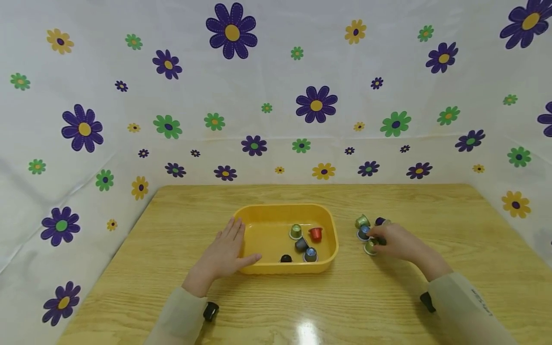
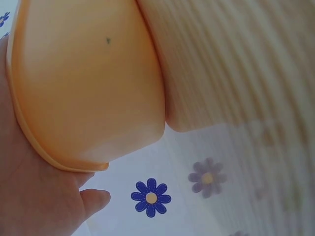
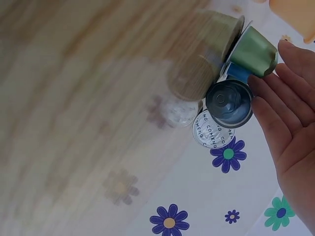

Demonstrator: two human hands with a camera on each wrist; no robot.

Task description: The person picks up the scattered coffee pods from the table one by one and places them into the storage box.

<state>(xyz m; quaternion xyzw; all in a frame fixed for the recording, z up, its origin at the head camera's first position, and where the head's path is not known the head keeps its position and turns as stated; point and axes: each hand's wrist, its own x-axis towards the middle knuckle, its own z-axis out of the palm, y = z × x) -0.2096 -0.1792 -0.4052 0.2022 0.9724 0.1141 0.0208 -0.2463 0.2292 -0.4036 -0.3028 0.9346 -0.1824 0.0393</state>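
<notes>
My left hand [image 1: 224,249] rests on the left rim of a yellow plastic tray [image 1: 280,269], fingers straight and thumb reaching over the front corner. The left wrist view shows the palm against the tray's rim [image 2: 29,132]. To the right of the tray, my right hand [image 1: 396,243] reaches into a small cluster of coffee capsules. Its fingertips are right at a green capsule [image 3: 256,51] and a dark capsule [image 3: 229,103]. A blue capsule [image 1: 364,232], another green capsule [image 1: 362,221] and a purple one [image 1: 380,221] sit close by.
Inside the tray are a light green capsule [image 1: 295,231], a red capsule [image 1: 316,234] and several dark or bluish ones. The wooden table [image 1: 267,306] meets a white flower-print cloth [image 1: 276,163] at the back and sides. Black straps hang at both wrists.
</notes>
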